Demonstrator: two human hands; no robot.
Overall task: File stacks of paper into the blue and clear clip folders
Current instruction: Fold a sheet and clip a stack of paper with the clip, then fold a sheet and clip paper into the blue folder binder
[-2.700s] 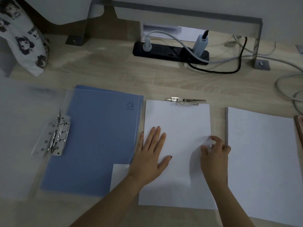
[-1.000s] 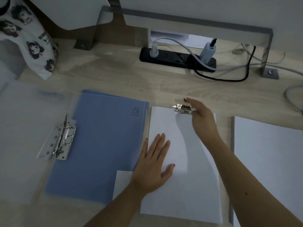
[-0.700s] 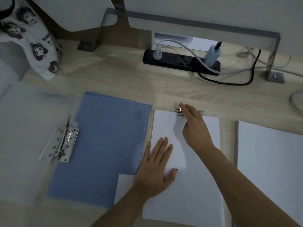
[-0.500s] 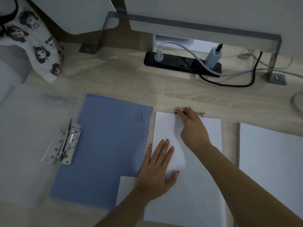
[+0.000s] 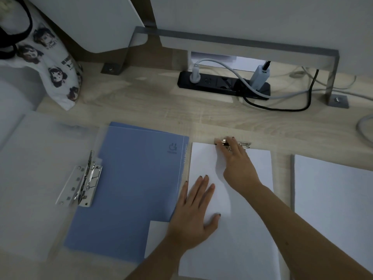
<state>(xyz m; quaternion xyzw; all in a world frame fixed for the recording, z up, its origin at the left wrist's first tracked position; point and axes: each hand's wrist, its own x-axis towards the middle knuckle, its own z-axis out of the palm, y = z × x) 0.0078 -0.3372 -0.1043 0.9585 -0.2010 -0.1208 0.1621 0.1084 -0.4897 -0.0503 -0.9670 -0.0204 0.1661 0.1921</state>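
Left hand flat, fingers spread, pinning paper stack. Right hand at top edge, fingers curled onto metal clip; blue folder alongside.

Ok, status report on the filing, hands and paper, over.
Left hand flat on paper stack. Right hand fingers on metal clip at its top edge. Nothing in the way.

The left hand lies flat on the paper stack while the right hand fingers touch the metal clip at its top edge.
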